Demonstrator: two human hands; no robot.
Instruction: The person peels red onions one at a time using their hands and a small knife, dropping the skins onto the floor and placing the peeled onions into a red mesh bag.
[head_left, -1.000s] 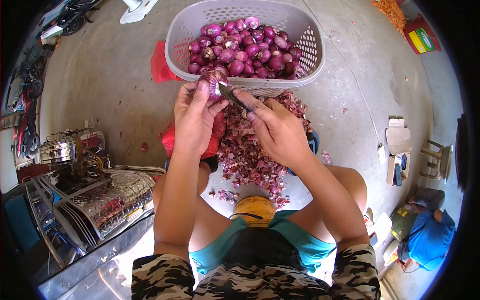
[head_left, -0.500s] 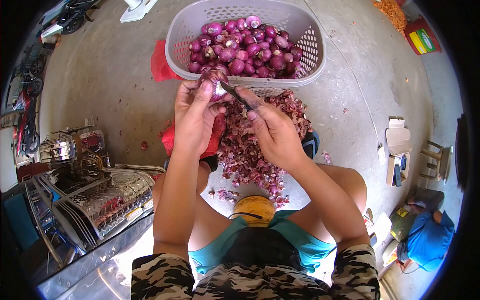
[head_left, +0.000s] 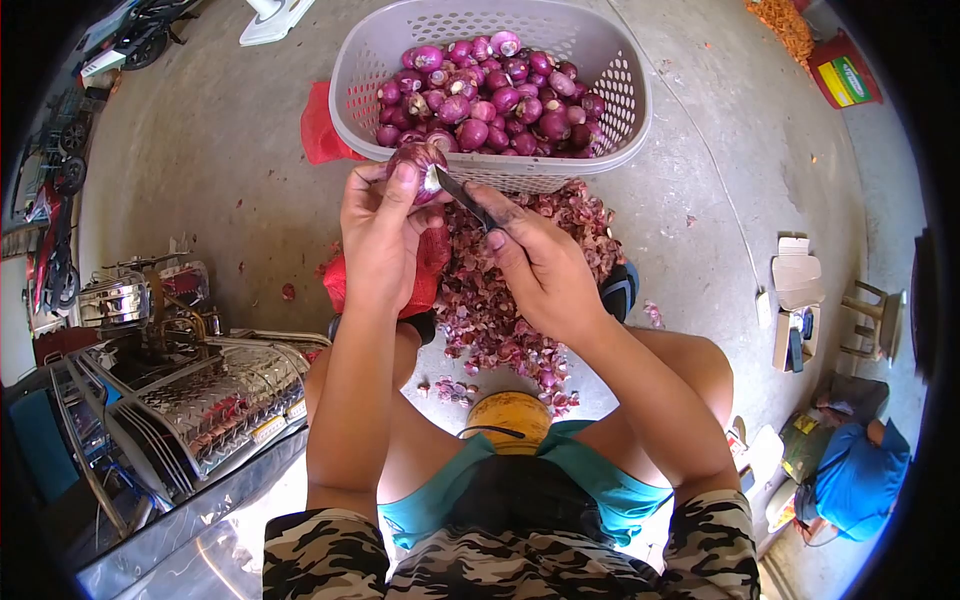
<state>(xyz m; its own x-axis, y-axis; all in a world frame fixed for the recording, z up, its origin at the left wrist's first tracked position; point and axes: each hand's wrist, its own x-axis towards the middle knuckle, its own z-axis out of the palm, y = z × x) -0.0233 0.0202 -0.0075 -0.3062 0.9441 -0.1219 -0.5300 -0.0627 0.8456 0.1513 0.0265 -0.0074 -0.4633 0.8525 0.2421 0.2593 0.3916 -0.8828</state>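
Observation:
Between the thumb and fingers of my left hand (head_left: 385, 235) is a red onion (head_left: 418, 170), its pale cut end turned to the right. My right hand (head_left: 540, 260) grips a small dark knife (head_left: 465, 197), whose blade tip is at the onion's white end. Both hands are in front of the near rim of a grey plastic basket (head_left: 345, 110) holding many purple onions (head_left: 505, 98). Below them, a heap of dry onion skins (head_left: 500, 320) covers the floor between my feet. The knife's handle is mostly hidden in my right palm.
A red mesh bag (head_left: 432, 265) lies by my left foot, and red netting (head_left: 325, 130) sticks out beside the basket. A yellow container (head_left: 508, 420) is between my legs. Metal racks (head_left: 220, 390) stand at left; a cardboard box (head_left: 795, 335), wooden stool (head_left: 870, 320) and a person in blue (head_left: 860, 480) are at right.
Both hands have shifted slightly left together with the onion and knife. The blade tip stays at the onion's pale end.

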